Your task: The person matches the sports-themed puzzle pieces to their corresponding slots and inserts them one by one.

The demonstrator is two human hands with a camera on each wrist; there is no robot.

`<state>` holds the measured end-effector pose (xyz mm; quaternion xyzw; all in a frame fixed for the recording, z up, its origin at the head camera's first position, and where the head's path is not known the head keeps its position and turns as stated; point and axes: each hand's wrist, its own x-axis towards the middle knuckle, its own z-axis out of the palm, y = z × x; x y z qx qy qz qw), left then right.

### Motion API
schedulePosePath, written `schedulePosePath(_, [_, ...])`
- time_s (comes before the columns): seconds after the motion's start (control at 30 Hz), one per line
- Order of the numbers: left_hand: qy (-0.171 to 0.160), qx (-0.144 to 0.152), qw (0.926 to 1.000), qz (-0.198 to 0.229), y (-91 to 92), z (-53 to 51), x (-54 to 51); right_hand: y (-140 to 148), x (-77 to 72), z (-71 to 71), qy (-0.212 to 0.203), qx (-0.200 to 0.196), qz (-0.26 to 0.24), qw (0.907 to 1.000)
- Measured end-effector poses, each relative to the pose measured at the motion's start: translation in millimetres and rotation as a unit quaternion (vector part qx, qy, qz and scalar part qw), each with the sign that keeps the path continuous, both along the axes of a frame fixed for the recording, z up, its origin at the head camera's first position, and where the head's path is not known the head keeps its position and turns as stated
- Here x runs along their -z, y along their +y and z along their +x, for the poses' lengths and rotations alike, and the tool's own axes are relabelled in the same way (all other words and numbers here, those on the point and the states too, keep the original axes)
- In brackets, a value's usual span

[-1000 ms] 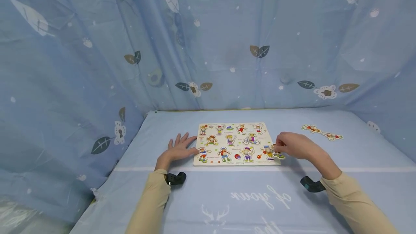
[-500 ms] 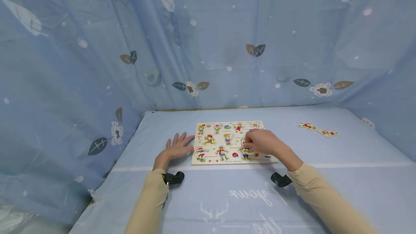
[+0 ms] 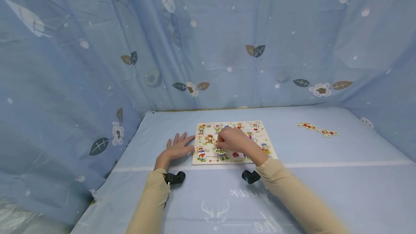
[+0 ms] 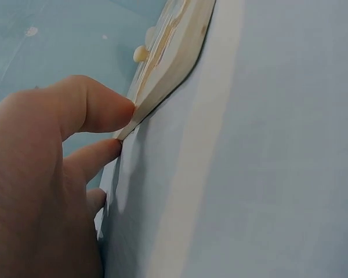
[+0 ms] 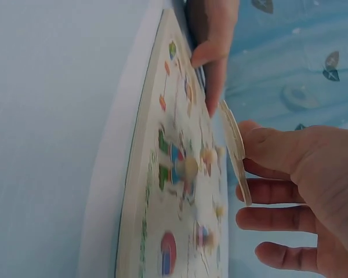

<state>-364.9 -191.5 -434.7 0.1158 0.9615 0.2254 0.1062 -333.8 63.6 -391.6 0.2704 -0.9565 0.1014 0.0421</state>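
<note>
A wooden puzzle board (image 3: 264, 136) printed with sports figures lies flat on the table. My left hand (image 3: 177, 151) rests at its left edge, fingers spread; the left wrist view shows thumb and fingertips touching that edge. Above the left-middle part of the board, my right hand (image 3: 235, 140) pinches a thin wooden puzzle piece (image 5: 235, 150) between thumb and fingers. In the right wrist view the piece is edge-on and apart from the board. Its printed face is mostly hidden. Several figure pieces with round knobs (image 4: 141, 54) sit in the board.
Two loose puzzle pieces, one (image 3: 306, 126) behind the other (image 3: 327, 132), lie on the pale blue cloth to the right of the board. A blue patterned curtain (image 3: 221, 46) hangs behind the table and along its sides.
My right hand has carried the puzzle piece leftward, from the board's right edge to above its left-middle part. My left hand has stayed at the left edge.
</note>
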Motion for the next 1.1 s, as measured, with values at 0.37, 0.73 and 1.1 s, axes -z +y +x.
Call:
schedulePosePath(0.37, [-0.008, 0.001, 1.0, -0.005, -2.6, 2.9, 3.5, -45, 13.0, -4.1, -0.017, -0.008, 0.013, 0.9997])
schedulePosePath(0.73, [-0.003, 0.007, 1.0, 0.0, 2.2, 0.4, 0.3, -64, 18.4, -4.9, 0.01, 0.007, 0.034, 0.9993])
schedulePosePath(1.1, [0.011, 0.022, 0.9996, -0.016, -1.6, -2.5, 0.8, -80, 19.1, -5.5, -0.02, 0.033, 0.02, 0.9991])
